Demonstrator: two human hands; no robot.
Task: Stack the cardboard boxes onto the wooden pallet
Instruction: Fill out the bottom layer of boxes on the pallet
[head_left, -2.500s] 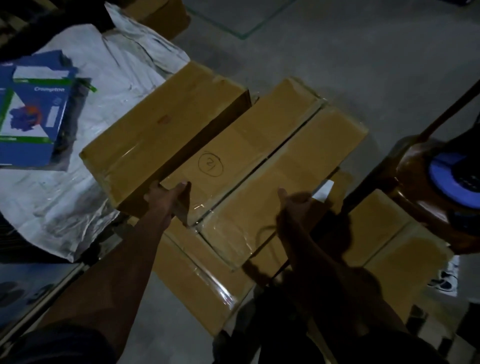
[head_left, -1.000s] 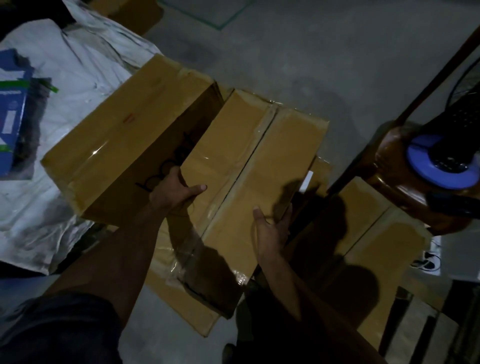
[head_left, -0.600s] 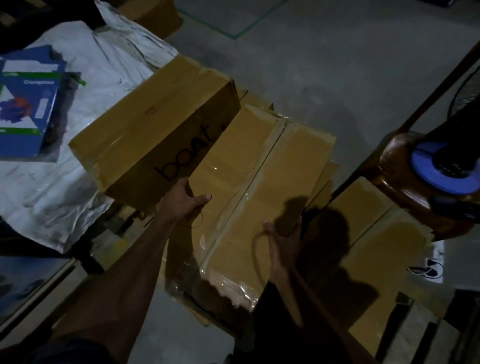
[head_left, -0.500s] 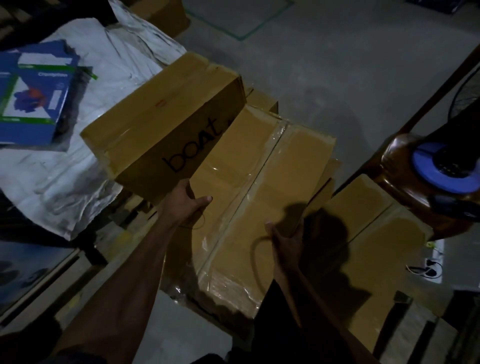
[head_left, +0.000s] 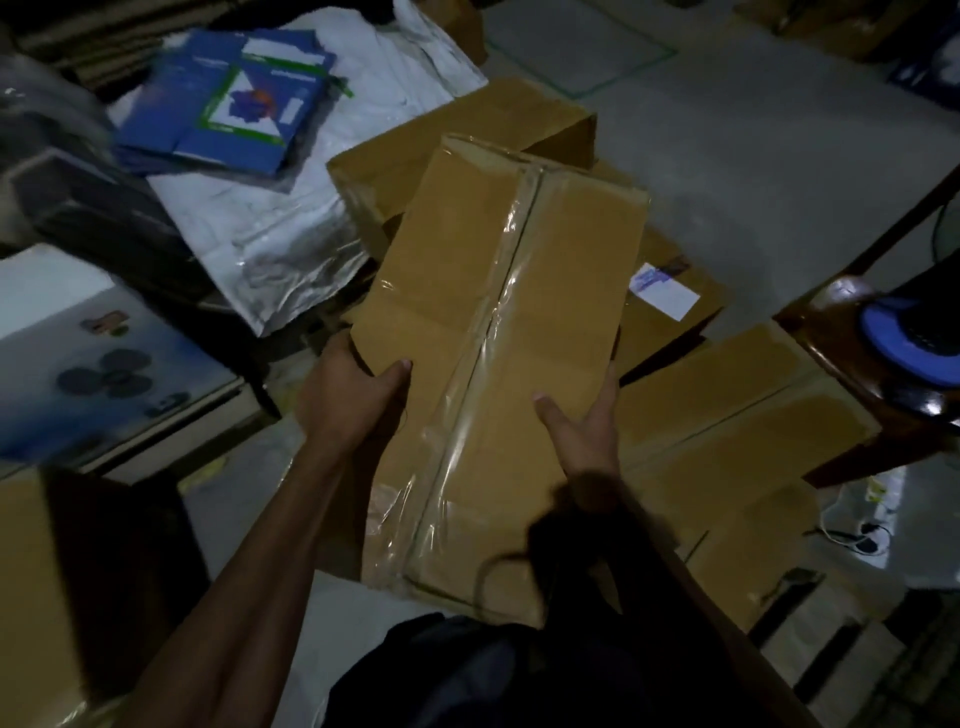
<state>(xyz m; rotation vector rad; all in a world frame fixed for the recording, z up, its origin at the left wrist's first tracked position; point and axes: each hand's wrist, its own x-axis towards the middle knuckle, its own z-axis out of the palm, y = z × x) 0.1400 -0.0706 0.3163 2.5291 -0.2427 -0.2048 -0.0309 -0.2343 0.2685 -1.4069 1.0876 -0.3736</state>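
The left hand (head_left: 353, 387) grips the left edge of a long cardboard box (head_left: 498, 332), thumb lying across the top face and the other fingers wrapped out of sight under the side. The right hand (head_left: 584, 421) clasps the opposite edge, thumb spread over the top, the remaining fingers hooked around the right side. Between the two hands the box is held lengthwise, pointing away from the person, with a strip of clear tape (head_left: 488, 332) running down the seam of its top flaps and wrinkling at the near end. Just behind it lies a second cardboard box (head_left: 467, 130), partly hidden by the held one. Under the far right corner sits a lower box carrying a white label (head_left: 665, 291), and a further taped box (head_left: 737, 415) lies to the right of the right wrist. White plastic sheeting (head_left: 270, 228) covers a heap to the left, with a blue printed carton (head_left: 234, 104) resting on it. At the right edge stands a dark wooden piece with a blue ring (head_left: 898, 338) on top. The floor (head_left: 727, 130) is grey concrete. The pallet cannot be made out in the dim light
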